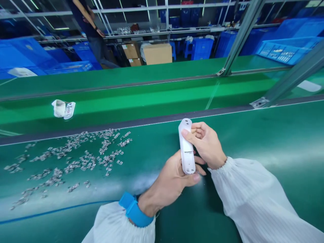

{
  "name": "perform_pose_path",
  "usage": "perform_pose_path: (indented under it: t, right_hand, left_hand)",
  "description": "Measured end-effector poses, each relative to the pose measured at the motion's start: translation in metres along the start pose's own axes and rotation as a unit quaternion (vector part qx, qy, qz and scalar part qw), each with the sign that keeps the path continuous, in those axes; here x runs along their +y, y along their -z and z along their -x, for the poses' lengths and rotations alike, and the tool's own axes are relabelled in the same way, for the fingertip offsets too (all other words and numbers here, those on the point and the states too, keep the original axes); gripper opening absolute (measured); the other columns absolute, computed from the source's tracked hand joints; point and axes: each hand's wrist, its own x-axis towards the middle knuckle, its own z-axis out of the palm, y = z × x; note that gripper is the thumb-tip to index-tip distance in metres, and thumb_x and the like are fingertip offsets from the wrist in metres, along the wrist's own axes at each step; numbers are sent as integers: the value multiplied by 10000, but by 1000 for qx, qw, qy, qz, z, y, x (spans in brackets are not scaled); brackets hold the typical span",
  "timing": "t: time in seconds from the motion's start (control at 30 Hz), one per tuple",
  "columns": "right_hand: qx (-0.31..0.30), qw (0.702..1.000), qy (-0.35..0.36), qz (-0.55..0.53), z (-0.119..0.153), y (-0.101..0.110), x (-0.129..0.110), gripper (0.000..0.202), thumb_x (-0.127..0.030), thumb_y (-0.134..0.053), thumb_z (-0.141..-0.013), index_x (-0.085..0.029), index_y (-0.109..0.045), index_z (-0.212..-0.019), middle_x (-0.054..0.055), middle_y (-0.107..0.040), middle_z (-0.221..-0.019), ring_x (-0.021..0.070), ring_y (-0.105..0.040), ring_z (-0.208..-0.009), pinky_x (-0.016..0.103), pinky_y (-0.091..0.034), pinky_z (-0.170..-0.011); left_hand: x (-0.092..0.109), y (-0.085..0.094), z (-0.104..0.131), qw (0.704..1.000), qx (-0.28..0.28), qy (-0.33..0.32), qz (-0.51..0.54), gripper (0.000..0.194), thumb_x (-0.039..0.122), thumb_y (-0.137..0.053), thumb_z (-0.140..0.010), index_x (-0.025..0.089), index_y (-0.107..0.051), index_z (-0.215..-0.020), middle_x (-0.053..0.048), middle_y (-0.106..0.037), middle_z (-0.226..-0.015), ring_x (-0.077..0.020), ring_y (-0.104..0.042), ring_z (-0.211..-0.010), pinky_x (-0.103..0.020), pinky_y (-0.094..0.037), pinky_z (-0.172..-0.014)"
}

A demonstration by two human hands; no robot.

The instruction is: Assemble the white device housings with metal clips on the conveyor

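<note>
A long white plastic part (186,146) with rounded ends is held upright over the green bench (265,141). Two dark holes show at its top end, and a step crosses its lower half. My left hand (174,177) holds the lower end from below, thumb across the bottom. My right hand (209,143) grips the upper half, thumb on the front face and fingers curled at the right edge. A blue strap (136,209) is around my left wrist. Many small metal pieces (87,160) lie scattered on the bench to the left.
A blue cord (55,210) runs left from the strap. Beyond the bench edge, a white item (63,109) lies on a green belt (141,103). Metal posts (240,38) rise at the right. Blue crates (288,50), cardboard boxes (157,54) and a standing person (87,27) are farther back.
</note>
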Motion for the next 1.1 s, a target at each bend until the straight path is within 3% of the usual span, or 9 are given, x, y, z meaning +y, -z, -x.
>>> perform_pose_path:
  t: [0.3, 0.4, 0.47, 0.53, 0.6, 0.73, 0.83, 0.97, 1.1]
  right_hand:
    - [18, 997, 38, 71, 3, -2, -2, 496, -521, -795, -689, -208, -561, -995, 55, -677, -890, 196, -650, -799, 342, -538, -682]
    - [11, 993, 51, 108, 7, -3, 2, 536, -533, -798, -674, -227, -560, -1044, 65, -661, -960, 214, -640, -832, 348, -533, -662]
    - [-4, 987, 45, 153, 11, -3, 6, 528, -527, -824, -631, -237, -576, -995, 60, -648, -934, 219, -627, -783, 342, -514, -597]
    - [-45, 980, 6, 195, 13, 0, 11, 412, -504, -802, -662, -234, -582, -882, 47, -640, -838, 207, -615, -700, 336, -495, -556]
    - [-89, 971, -38, 217, 9, 6, 13, 276, -435, -733, -749, -226, -573, -834, 30, -639, -754, 190, -614, -636, 325, -492, -540]
    - [-112, 957, -31, 266, -28, 18, 2, 169, -293, -540, -883, -192, -589, -1010, 49, -701, -782, 176, -650, -600, 309, -516, -551]
    - [-48, 924, 37, 377, -77, 22, -13, 264, -256, -406, -952, -156, -579, -1124, 99, -733, -930, 168, -659, -627, 328, -531, -655]
    - [53, 872, 57, 484, -142, 25, -17, 341, -200, -453, -934, -102, -560, -1243, 214, -657, -1167, 284, -626, -1004, 434, -446, -898]
    - [96, 820, 62, 561, -164, 32, 2, 342, -274, -407, -967, -168, -643, -1191, 195, -597, -1273, 327, -498, -1184, 475, -393, -934]
  left_hand:
    - [3, 3, -3, 999, 15, 2, -48, 329, 144, -744, -753, 162, -595, -1046, -79, -672, -1006, -167, -634, -862, -257, -474, -710]
    - [1, 4, -3, 987, 72, 5, -146, 228, 216, -702, -799, 168, -608, -1001, -60, -704, -913, -184, -666, -816, -280, -489, -702]
    - [-1, 7, -2, 946, 152, -11, -286, 105, 280, -619, -867, 175, -623, -872, -22, -687, -709, -168, -649, -657, -275, -463, -628]
    - [-2, 11, -2, 885, 207, -36, -415, 222, 322, -544, -916, 192, -617, -751, 11, -621, -551, -147, -592, -531, -269, -426, -579]
    - [-1, 15, -2, 843, 224, -68, -485, 243, 344, -517, -935, 211, -641, -774, 18, -629, -572, -143, -590, -540, -266, -425, -591]
    - [3, 21, -1, 798, 277, -141, -516, 186, 342, -496, -953, 255, -645, -1021, -11, -714, -948, -153, -652, -743, -266, -474, -717]
    - [7, 25, 1, 788, 307, -147, -513, 189, 328, -487, -956, 247, -624, -1060, -30, -691, -1081, -162, -654, -826, -276, -488, -765]
    - [10, 33, 3, 779, 313, -159, -520, 197, 300, -478, -956, 237, -616, -1081, -48, -646, -1196, -170, -642, -882, -290, -504, -759]
    - [8, 41, 2, 755, 320, -199, -537, 172, 239, -493, -934, 222, -626, -1041, -71, -650, -1196, -222, -611, -1068, -356, -489, -910]
